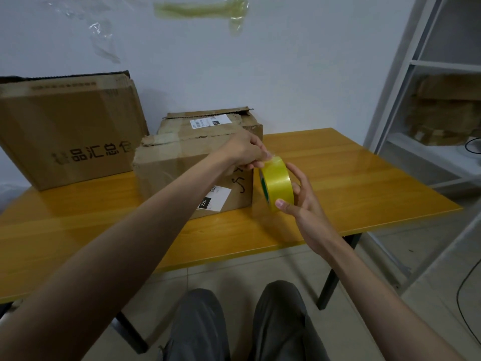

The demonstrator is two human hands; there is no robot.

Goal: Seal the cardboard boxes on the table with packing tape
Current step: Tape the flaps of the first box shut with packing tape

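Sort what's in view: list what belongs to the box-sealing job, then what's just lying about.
Job:
tape roll, held by the right hand, its end pinched by the left hand
front box
rear box
large box

Lying about:
tape scraps on the wall
shelf unit

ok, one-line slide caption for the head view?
Right hand holds the yellow tape roll; left hand pinches its free end beside the front cardboard box.

White wall [299, 61], tiled floor [429, 295], shelving [406, 74]
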